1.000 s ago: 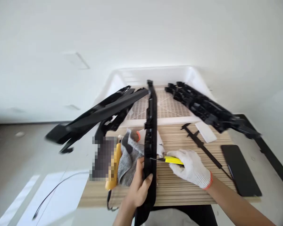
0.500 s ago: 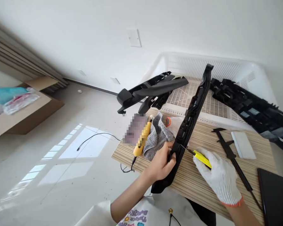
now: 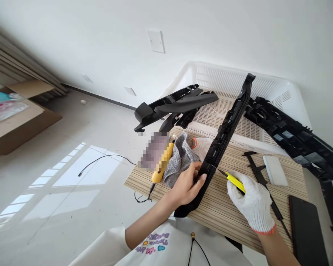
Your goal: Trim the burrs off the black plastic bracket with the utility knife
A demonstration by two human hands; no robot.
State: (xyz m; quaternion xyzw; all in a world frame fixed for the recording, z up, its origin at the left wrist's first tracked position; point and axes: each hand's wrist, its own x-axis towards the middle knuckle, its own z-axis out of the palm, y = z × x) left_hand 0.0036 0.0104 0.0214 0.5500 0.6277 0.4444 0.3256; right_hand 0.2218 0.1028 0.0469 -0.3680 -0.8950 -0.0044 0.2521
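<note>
My bare left hand (image 3: 184, 186) grips a long black plastic trim piece (image 3: 221, 140) near its lower end, thumb on the near face and fingers behind the far edge. The piece slants up and away over the table, its ribbed, clipped side facing me. In a white knitted glove, my right hand (image 3: 249, 201) is closed round a yellow-handled deburring tool (image 3: 233, 181). The tool's dark shaft points left, and its thin bright tip is at the trim piece's right edge, just beside my left thumb. Whether the tip touches the plastic is hard to make out.
On the wood-grain table (image 3: 222, 218) lie a grey cloth (image 3: 180, 159), a yellow corded tool (image 3: 162, 166), a black caliper (image 3: 258, 173), a white block (image 3: 275, 170) and a dark phone (image 3: 308, 229). Behind, a white plastic basket (image 3: 291, 92) bears more black trim pieces (image 3: 188, 103).
The view has shifted slightly, moving most things left in the picture. Both hands keep their grips, and the tool's tip stays beside the trim piece's edge near my left thumb.
</note>
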